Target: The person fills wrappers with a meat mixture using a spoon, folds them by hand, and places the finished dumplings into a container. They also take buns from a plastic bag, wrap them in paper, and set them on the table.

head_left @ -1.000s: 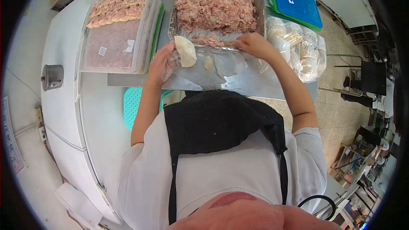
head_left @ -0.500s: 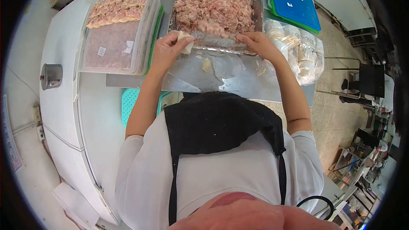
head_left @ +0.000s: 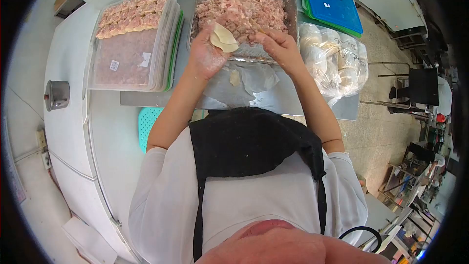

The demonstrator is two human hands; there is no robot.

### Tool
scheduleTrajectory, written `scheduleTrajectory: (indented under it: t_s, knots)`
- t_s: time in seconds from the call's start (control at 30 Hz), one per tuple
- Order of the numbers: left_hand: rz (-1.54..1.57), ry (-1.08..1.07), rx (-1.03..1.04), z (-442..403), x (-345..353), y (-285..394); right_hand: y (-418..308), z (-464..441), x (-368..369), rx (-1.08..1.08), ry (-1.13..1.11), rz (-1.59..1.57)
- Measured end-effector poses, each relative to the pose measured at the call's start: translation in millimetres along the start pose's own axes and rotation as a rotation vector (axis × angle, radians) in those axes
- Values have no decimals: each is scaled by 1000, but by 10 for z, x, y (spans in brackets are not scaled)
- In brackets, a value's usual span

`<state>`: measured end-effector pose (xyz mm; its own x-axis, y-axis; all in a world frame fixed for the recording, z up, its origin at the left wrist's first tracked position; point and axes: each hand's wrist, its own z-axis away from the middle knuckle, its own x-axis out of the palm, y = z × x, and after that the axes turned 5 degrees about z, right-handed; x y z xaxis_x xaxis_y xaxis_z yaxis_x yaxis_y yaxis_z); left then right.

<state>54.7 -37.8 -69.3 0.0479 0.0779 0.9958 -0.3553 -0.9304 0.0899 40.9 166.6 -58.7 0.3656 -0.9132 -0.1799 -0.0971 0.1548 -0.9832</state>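
On the palm and fingers of my left hand (head_left: pixel 207 58) lie pale round dumpling wrappers (head_left: pixel 224 38), overlapping and partly hanging over the edge. The hand is above the near left part of a metal tray (head_left: pixel 244 59). A large mound of minced meat (head_left: pixel 249 12) fills much of that tray. My right hand (head_left: pixel 279 49) is closed in a pinch at the tray's near right side, by the edge of the meat. Whatever its fingers grip is too small and hidden to name.
Left of the tray, stacked clear boxes (head_left: pixel 129 61) carry rows of filled dumplings (head_left: pixel 134 12). Blue and green lids (head_left: pixel 332 2) and a bag of white rounds (head_left: pixel 337 58) stand to the right. A scrap of wrapper (head_left: pixel 235 77) lies on the metal table (head_left: pixel 195 99).
My left hand has turned palm up and moved right, showing wrappers flat where a folded one was pinched. My right hand has moved left, and the lump of meat near its fingers no longer shows.
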Motion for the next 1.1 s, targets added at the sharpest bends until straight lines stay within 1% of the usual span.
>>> scheduleTrajectory:
  t_s: [0.03, 0.07, 0.1, 0.13, 0.17, 0.2, 0.23, 0.27, 0.3, 0.33, 0.37, 0.43, 0.47, 0.5, 0.57, 0.6, 0.67, 0.7, 0.77, 0.8, 0.83, 0.87, 0.9, 0.97, 1.0, 1.03, 1.07, 1.1]
  knots:
    - [-102, 169, 45, -20, 8, -74, 24, -22, 44, -146, 26, 52]
    - [-205, 338, 89, -29, 4, -116, 33, -25, 72, -146, 29, 54]
    - [-204, 337, 87, -41, -150, -107, 0, -26, 110, -92, 30, 173]
    - [-93, 131, -13, -63, -418, -82, -20, -32, 150, -37, 31, 291]
    - [19, -76, -112, -76, -560, -65, -13, -47, 202, -37, 33, 291]
    - [19, -76, -113, -70, -546, -66, 11, -65, 256, -87, 94, 334]
    - [36, -54, -144, -53, -534, -68, 37, -77, 284, -137, 156, 377]
    - [53, -32, -173, -35, -519, -69, 62, -89, 268, -137, 156, 377]
    - [52, -33, -171, -17, -442, -77, 91, -110, 228, -82, 164, 409]
    - [-25, 83, -121, 5, -309, -91, 114, -137, 178, -26, 172, 440]
    - [-102, 199, -73, 31, -189, -104, 134, -165, 113, -26, 171, 439]
    - [-127, 202, -79, 97, 19, -130, 186, -216, -58, 34, 240, 485]
    - [-156, 201, -83, 106, 68, -134, 291, -235, -120, -112, 284, 483]
    - [-159, 200, -80, 86, 22, -133, 262, -228, -132, -116, 283, 481]
    - [-60, 377, -17, 47, -143, -159, 193, -139, -157, -26, 53, 403]
    - [-62, 376, -15, 35, -160, -191, 185, -107, -118, -28, 52, 402]
    - [-266, 362, -34, 23, -168, -270, 203, -72, 17, -117, 62, 346]
    - [-269, 363, -32, 19, -153, -314, 262, -90, 3, -119, 61, 342]
    - [-514, 304, -53, 21, -99, -411, 390, -145, -54, -74, 53, 277]
    - [-518, 306, -51, 40, -48, -448, 190, -119, -138, -55, 90, 348]
    - [-483, 282, -109, 64, 17, -481, 249, -144, -229, -55, 91, 345]
    - [-447, 258, -167, 68, 47, -519, 351, -200, -362, -45, 145, 388]
    - [-448, 259, -168, 52, 30, -563, 392, -225, -482, -35, 198, 433]
    - [-333, 315, -79, 13, -38, -632, 462, -192, -702, -60, 176, 476]
    - [-336, 317, -73, -28, -95, -636, 400, -130, -782, -57, 116, 396]
    - [-243, 356, -7, -99, -149, -624, 363, -73, -837, -54, 57, 318]
    - [-148, 392, 59, -167, -203, -627, 379, -33, -869, -59, 51, 318]
    - [-148, 392, 65, -216, -181, -661, 417, 13, -889, 46, -4, 227]
